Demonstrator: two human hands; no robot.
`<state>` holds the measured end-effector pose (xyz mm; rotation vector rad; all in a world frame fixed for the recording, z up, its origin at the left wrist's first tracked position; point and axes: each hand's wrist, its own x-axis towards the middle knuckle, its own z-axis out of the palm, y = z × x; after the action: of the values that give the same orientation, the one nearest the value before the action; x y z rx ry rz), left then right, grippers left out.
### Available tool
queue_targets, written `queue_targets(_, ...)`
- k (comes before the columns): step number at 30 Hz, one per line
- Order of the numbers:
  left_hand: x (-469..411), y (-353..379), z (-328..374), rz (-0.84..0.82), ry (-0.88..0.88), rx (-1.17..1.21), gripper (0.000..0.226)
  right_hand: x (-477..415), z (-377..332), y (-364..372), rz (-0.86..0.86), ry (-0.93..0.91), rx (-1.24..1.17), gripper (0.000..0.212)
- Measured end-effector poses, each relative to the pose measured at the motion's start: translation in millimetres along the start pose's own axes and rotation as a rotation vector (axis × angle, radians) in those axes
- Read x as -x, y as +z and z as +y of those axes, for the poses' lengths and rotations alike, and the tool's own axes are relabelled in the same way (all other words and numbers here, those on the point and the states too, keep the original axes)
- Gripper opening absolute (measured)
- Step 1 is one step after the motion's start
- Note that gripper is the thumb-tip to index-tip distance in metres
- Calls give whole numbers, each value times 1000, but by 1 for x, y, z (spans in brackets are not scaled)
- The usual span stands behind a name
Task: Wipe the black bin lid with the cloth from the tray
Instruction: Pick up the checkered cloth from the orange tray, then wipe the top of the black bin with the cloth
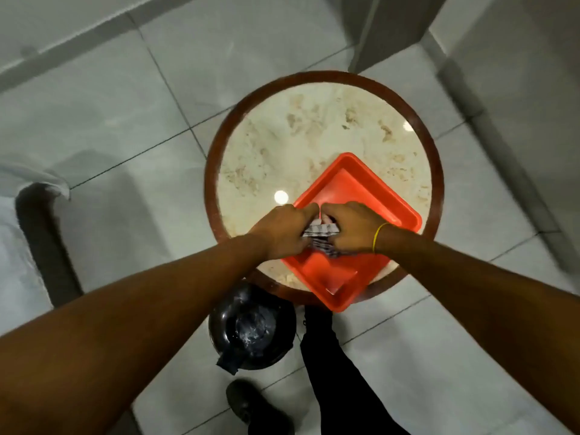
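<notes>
An orange tray (361, 186) sits on the near side of a round marble-topped table (301, 136), overhanging its front rim. Over the tray's middle, my left hand (281, 230) and my right hand (353, 229) both grip a small black-and-white patterned cloth (321, 232), bunched between them and mostly hidden by my fingers. A yellow band circles my right wrist. On the floor below the table's near edge stands the black bin, its glossy round lid (252, 328) showing whitish smudges at the centre. The bin lies beneath my left forearm, apart from both hands.
Grey floor tiles surround the table. A dark rounded furniture edge (40, 243) with white fabric lies at the left. My dark trouser leg (329, 362) and a shoe (241, 400) are beside the bin. A wall corner and door frame (392, 29) stand beyond the table.
</notes>
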<state>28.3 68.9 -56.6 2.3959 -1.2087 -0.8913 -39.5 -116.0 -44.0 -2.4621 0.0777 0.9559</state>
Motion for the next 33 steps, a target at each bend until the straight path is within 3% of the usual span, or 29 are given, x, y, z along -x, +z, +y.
queue_targets(7, 122, -65, -69, 496, -156, -4, 53, -37, -147, -44, 158, -318, 296, 52)
queue_targets(11, 194, -41, -123, 654, -314, -116, 45, -62, -234, 6, 205, -433, 413, 51)
queue_targets(14, 235, 19, -159, 720, -438, -184, 42, -87, -265, 82, 248, -516, 459, 53)
queue_targets(20, 264, 227, -195, 713, -528, -177, 29, -127, -214, 287, 36, -540, 529, 61)
queue_targets(22, 262, 305, -184, 527, -533, -49, 42, -119, -167, 349, -119, -512, 597, 67)
queue_targets(24, 261, 370, -161, 271, -606, 144, 60, -102, -123, 394, -242, -475, 632, 83)
queue_targets(25, 263, 394, -148, 228, -659, 225, 65, -94, -107, 406, -252, -446, 618, 93)
queue_targets(27, 268, 423, -129, 346, -725, 346, 73, -83, -91, 416, -210, -421, 568, 103)
queue_targets(29, 273, 435, -118, 563, -828, 438, 71, -82, -92, 418, -127, -426, 520, 99)
queue_targets(31, 275, 441, -113, 759, -1102, 606, 60, -90, -103, 417, 6, -409, 477, 89)
queue_targets(33, 273, 446, -117, 870, -1499, 875, 56, -105, -119, 422, 124, -358, 460, 79)
